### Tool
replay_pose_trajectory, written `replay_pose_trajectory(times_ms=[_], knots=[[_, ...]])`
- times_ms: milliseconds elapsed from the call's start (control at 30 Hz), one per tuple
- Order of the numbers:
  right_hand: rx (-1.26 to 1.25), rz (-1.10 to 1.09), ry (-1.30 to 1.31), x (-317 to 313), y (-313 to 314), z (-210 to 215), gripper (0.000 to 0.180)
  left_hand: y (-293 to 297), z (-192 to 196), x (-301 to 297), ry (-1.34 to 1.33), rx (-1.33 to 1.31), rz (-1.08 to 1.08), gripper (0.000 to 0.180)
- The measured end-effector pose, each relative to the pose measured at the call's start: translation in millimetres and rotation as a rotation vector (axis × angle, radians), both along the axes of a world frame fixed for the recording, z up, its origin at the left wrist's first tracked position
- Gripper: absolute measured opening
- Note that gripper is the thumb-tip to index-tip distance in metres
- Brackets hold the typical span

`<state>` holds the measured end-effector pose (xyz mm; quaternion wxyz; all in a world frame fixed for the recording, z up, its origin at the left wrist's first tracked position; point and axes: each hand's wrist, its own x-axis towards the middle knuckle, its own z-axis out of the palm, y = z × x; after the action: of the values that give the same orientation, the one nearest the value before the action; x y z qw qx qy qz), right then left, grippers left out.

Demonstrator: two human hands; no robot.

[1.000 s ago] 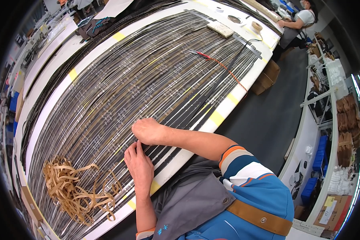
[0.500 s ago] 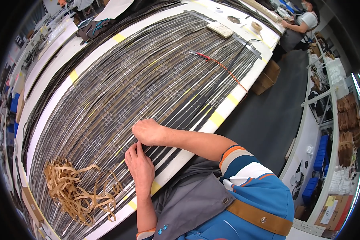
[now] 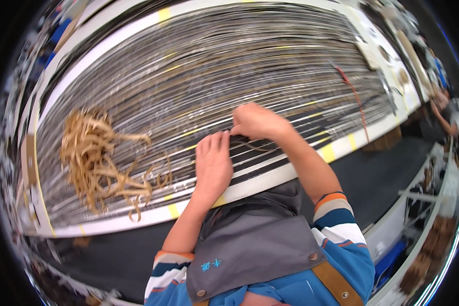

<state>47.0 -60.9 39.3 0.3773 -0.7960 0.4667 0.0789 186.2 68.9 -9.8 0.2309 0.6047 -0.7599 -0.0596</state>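
Note:
Long thin strips [image 3: 153,97], dark, grey and white with a few yellow, lie side by side over a white board [image 3: 255,191]. Over the near strips my right hand [image 3: 257,121] is closed in a pinch, its fingertips pointing left. What it grips looks like a narrow dark strip [image 3: 260,148] that curves out below it, though blur hides the detail. My left hand [image 3: 214,160] rests on the strips with its fingers bent and pressed together. Its tips meet those of my right hand, and whatever they press on is hidden.
A tangled heap of tan ribbon [image 3: 89,153] lies on the strips at the left. Red-handled snips [image 3: 342,75] on an orange cord rest at the right. Rolls [image 3: 404,76] stand at the far right end. Another person [image 3: 451,115] is beyond it. Dark floor [image 3: 362,178] borders the board.
The view has swung round, so board, ribbon heap and snips appear shifted and turned. My hands remain close together at the near strips, and a curved strip now shows below my right hand.

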Motion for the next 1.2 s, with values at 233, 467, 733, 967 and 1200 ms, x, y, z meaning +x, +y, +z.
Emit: replay_pose_trajectory(times_ms=[233,467,733,967,1200], knots=[[0.129,-0.02,0.028,4.1,-10.2,5.8,0.021,1.0,-1.3,3.6,0.014,0.036,0.014,0.052],[0.192,-0.073,0.061,-6.8,-13.4,12.2,0.021,4.0,-0.8,4.7,0.034,0.071,0.024,0.052],[0.158,-0.019,-0.038,-17.9,-19.2,7.0,0.019,3.0,-2.2,4.6,0.039,0.064,0.019,0.053],[0.156,-0.034,0.15,-16.8,-16.2,19.0,0.016,2.7,0.6,4.0,0.03,0.085,0.023,0.053],[0.058,0.085,0.008,-23.1,-9.3,23.9,0.015,2.8,0.7,3.4,0.043,0.081,0.023,0.052]])
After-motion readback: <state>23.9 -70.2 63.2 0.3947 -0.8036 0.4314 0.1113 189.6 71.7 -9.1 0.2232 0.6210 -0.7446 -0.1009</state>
